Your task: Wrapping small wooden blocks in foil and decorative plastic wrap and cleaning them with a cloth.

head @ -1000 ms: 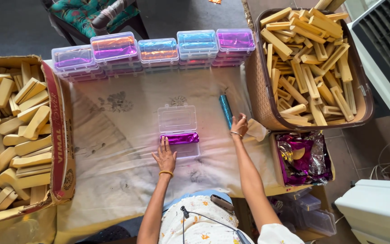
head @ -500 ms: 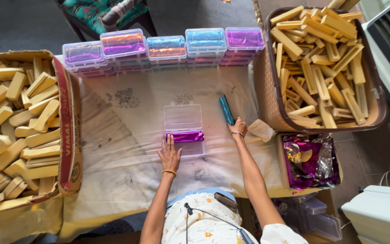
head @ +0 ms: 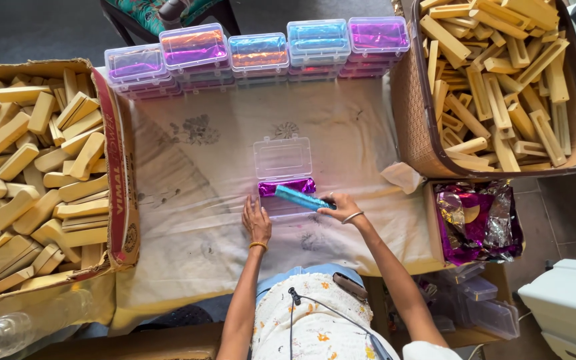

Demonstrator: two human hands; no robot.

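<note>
A small clear plastic case (head: 283, 160) lies open in the middle of the cloth-covered table, its lid flipped back. A purple foil-wrapped bar (head: 287, 186) rests inside its tray. My right hand (head: 339, 207) grips a blue foil-wrapped bar (head: 299, 197) and holds it over the tray, just in front of the purple bar. My left hand (head: 256, 221) lies flat on the cloth at the case's near left corner, fingers spread.
Several closed clear cases of coloured foil bars (head: 255, 53) line the far table edge. A cardboard box of bare wooden blocks (head: 28, 173) stands left, a basket of wooden blocks (head: 501, 73) right. A box of crumpled foil sheets (head: 475, 220) sits near right.
My right hand picked the blue bar up from the cloth at the right and carried it left over the open case. The left hand stayed by the case.
</note>
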